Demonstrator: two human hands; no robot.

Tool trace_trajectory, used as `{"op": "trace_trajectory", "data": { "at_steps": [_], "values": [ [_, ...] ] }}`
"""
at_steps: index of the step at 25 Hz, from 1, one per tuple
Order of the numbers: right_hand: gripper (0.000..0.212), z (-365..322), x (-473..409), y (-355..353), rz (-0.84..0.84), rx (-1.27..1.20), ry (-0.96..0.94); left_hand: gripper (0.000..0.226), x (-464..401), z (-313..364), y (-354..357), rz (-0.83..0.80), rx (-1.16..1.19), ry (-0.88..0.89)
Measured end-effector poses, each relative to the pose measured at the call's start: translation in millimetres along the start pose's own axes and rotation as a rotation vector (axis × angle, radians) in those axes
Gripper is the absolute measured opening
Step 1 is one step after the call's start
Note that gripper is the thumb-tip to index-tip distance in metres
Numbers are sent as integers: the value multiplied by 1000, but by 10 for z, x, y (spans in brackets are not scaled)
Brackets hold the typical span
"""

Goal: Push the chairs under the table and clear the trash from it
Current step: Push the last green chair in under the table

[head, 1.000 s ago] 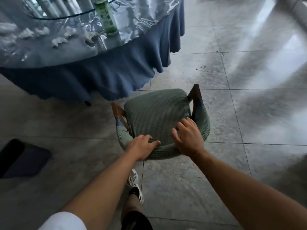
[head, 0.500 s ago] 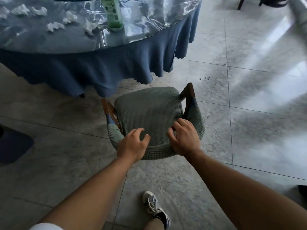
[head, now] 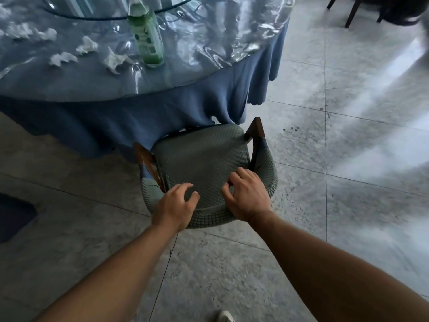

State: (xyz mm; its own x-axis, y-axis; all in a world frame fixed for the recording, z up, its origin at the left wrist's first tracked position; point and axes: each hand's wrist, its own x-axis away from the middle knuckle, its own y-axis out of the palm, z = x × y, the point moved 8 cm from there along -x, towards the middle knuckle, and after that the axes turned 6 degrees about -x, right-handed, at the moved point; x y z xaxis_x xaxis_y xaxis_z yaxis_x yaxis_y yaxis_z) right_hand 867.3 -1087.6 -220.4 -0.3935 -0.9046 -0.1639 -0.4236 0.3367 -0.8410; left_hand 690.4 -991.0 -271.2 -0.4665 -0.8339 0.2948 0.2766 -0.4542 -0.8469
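ahead: tablecloth (head: 162, 117) drape blocks chair (head: 202, 159) | right: open floor (head: 348, 159) | left: dark object (head: 14, 214), possibly mat

chair (head: 204, 159) before table (head: 209, 73); bottle (head: 146, 36) on table

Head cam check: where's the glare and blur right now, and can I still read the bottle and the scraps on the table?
Head view: window glare streaks the clear plastic table cover and washes out the floor at right; motion blur smears the right edge; the green bottle is visible but its label is unreadable; the white paper scraps stay distinct; chair and both hands are sharp.
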Motion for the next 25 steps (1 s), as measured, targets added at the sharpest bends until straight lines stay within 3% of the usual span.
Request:
{"op": "trace_trajectory", "data": {
  "at_steps": [9,14,18,25],
  "values": [
    [29,237,-863,19,-56,63,-42,62,-772,231,-170,36,61,-23],
    [32,257,-1184,62,-115,88,-123,83,-967,619,-220,112,-163,20],
    [39,271,-1423,94,-171,52,-96,78,-1166,732,-304,200,-174,-39],
    [39,228,-1791,130,-172,-7,-187,63,-1372,767,-527,410,-133,8]
  ]
}}
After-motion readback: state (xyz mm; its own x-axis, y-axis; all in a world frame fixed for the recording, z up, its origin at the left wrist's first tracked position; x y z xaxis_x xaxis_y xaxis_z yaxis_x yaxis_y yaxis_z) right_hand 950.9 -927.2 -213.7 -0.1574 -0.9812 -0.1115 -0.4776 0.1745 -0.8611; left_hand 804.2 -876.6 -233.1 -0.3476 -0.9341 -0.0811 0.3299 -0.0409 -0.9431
